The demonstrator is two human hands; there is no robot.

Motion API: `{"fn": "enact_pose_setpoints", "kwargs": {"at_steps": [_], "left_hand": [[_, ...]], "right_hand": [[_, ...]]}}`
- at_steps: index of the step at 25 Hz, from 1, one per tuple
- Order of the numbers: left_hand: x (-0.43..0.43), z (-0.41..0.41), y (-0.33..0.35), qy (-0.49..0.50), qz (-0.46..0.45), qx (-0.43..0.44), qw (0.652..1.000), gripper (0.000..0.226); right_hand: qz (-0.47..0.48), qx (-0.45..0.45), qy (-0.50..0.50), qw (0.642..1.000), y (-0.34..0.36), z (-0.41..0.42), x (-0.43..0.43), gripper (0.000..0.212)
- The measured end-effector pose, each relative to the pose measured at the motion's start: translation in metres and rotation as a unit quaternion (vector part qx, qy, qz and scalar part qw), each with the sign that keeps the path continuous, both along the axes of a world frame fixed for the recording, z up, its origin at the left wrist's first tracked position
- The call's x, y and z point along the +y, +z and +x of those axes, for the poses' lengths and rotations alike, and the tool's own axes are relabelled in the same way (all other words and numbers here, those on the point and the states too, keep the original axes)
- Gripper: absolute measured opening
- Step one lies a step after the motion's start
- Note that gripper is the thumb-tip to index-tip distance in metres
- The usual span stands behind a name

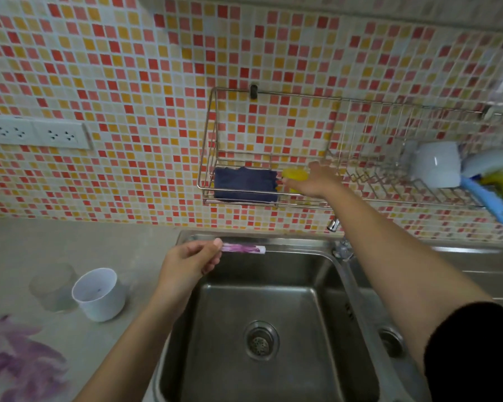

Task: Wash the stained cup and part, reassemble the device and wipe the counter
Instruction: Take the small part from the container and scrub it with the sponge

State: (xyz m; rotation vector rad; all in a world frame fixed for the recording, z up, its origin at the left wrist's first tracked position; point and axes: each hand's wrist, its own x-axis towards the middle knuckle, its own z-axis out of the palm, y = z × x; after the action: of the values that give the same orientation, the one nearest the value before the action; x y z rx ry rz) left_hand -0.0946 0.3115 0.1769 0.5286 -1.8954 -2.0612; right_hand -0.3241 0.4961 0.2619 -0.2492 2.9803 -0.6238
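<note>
Purple-stained part (243,248) lies level, pointing right, pinched by your left hand (190,261). Your right hand (314,181) grips the yellow sponge (295,174).

— What does the person wear?
— A black sleeve (476,352) at the near right, perhaps a soft knit; its edge is blurred.
— And beyond it?
— The right forearm (389,250) and right hand (314,181) are bare, as are the left forearm (134,343) and left hand (190,264).

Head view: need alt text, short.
Over a steel sink, the left hand pinches a purple-stained white part while the right hand grips a yellow sponge in a wall-mounted wire rack beside a blue cloth. A white cup and a purple stain sit on the counter at left.
</note>
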Motion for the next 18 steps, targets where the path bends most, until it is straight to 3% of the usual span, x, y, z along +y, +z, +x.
{"fn": "enact_pose_setpoints", "kwargs": {"at_steps": [3,7,9,13,15,18], "left_hand": [[0.014,-0.006,0.0,0.021,-0.005,-0.009,1.0,0.02],[0.022,-0.011,0.003,0.025,0.006,-0.017,1.0,0.02],[0.025,-0.012,0.007,0.023,0.026,-0.013,0.999,0.02],[0.03,-0.015,0.009,0.005,0.108,-0.019,0.994,0.018],[0.035,-0.016,0.006,-0.008,0.136,-0.04,0.99,0.019],[0.045,-0.017,-0.003,-0.03,0.164,-0.058,0.984,0.015]], "right_hand": [[0.005,-0.012,0.022,1.0,-0.001,-0.011,-0.009,0.1],[0.015,0.031,0.038,0.999,-0.005,-0.013,-0.013,0.064],[-0.063,0.118,0.044,0.99,0.0,-0.002,-0.009,0.063],[-0.282,0.277,0.08,0.915,-0.005,0.076,0.023,0.066],[-0.354,0.264,0.097,0.892,-0.033,0.121,0.044,0.068],[-0.416,0.14,0.075,0.895,-0.097,0.158,0.073,0.065]]}}
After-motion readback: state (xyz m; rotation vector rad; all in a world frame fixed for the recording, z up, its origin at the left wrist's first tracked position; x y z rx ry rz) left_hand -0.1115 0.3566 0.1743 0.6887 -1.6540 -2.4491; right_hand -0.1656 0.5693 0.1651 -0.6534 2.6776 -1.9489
